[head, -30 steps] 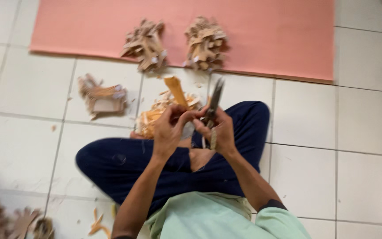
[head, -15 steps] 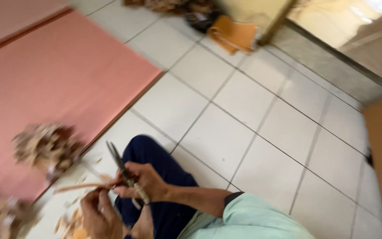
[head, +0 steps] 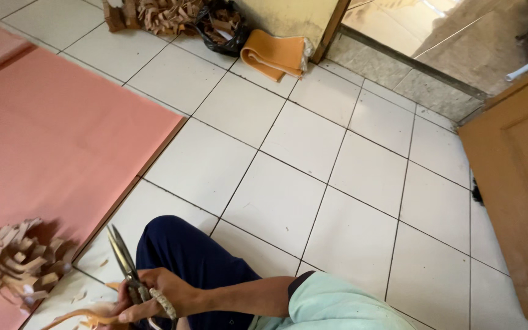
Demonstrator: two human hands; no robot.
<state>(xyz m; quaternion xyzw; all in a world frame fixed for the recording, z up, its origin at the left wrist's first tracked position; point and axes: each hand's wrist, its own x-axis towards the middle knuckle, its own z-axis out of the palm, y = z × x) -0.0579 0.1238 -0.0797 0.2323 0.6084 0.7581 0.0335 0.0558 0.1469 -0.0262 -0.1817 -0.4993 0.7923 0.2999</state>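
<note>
Sitting on the white tiled floor (head: pixel 288 201), I hold a pair of scissors (head: pixel 123 260) in my right hand (head: pixel 157 296). My fingers (head: pixel 131 313) are curled together around the handle, which is wrapped with a light cord, so they are clamped on it. The two dark blades point up and away from me and they lie almost together, with only a thin gap near the tips. The scissors are at the bottom left of the view, just in front of my knee in dark blue trousers (head: pixel 197 263).

My left hand is almost fully outside the picture at the lower edge, so I cannot tell if its fingers are apart or closed. Near it a thin tan strip (head: pixel 77 316) curves to the left, just under the scissors.

To the left lies a big pink sheet (head: pixel 50 134) on the floor, and on its near edge sits a pile of tan cut pieces (head: pixel 16 263). Far away, near the wall, I see a folded orange pad (head: pixel 276 54), a black bag (head: pixel 221 27) and another heap of tan scraps (head: pixel 166 13). On the right stands a brown wooden door (head: pixel 517 177).
</note>
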